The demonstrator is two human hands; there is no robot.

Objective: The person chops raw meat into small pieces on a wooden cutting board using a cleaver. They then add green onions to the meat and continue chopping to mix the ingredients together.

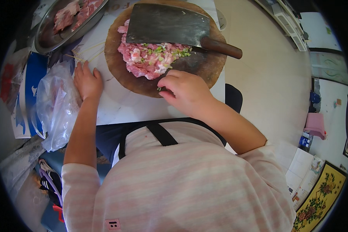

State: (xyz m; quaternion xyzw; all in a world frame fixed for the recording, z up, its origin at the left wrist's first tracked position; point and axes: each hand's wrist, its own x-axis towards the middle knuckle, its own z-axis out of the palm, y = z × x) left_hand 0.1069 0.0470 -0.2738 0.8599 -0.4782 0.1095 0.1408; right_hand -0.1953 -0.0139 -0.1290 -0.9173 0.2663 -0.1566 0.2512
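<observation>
My right hand (pixel 188 90) is over the near edge of a round wooden chopping board (pixel 117 69), thumb and forefinger curled toward each other. A small bit of green onion (pixel 159 89) shows between those fingertips; whether it is pinched or lies on the board is unclear. Chopped pink meat (pixel 139 65) with chopped green onion (pixel 159 50) spread on top covers the board's left and middle. A wide-bladed cleaver (pixel 168 24) rests flat across the far part of this meat, its wooden handle (pixel 223 48) pointing right. My left hand (pixel 88 81) lies palm down on the table (pixel 119 108), holding nothing.
Larger cuts of raw meat (pixel 66 16) sit in a metal basin (pixel 88 27) at the upper left. A clear plastic bag (pixel 58 101) and a blue-and-white box (pixel 34 95) stand left of my left hand. A dark seat (pixel 233 97) shows beside the table's right edge.
</observation>
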